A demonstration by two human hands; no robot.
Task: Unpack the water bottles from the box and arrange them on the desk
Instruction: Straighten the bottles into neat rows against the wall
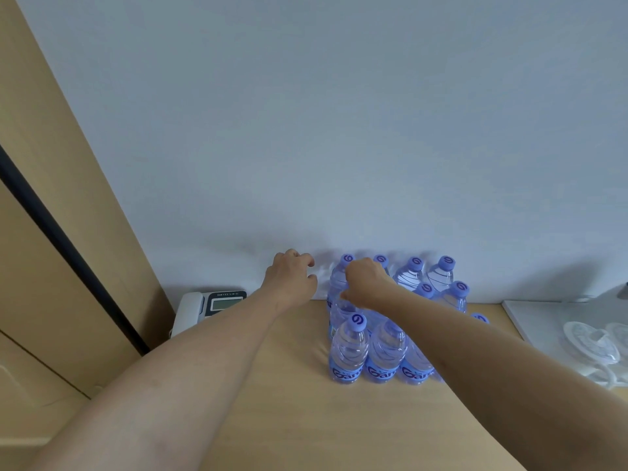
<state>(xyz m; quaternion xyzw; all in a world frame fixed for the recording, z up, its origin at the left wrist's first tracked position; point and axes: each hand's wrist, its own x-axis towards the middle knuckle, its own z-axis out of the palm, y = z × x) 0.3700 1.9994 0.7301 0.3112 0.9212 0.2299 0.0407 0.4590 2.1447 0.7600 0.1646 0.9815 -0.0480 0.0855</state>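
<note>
You are standing over a pale wooden desk (pixel 272 419) that is running back to a plain white wall (pixel 306 113). Your cluster of clear plastic water bottles with purple caps (pixel 350 348) is standing upright on it near the wall, packed close in rows; about ten caps are showing, and your right forearm is covering part of the group, so the count is uncertain. One white-and-dark desk telephone (pixel 207 309) is sitting at the left, partly behind your left arm. At the right edge, clear plastic lids or trays (pixel 591 345) are lying on a white surface, hard to make out. Your left hand (pixel 292 278) is hovering with fingers curled, gripping nothing. Your right hand (pixel 365 278) is curling around a back-row bottle (pixel 338 278) at the neck.
</note>
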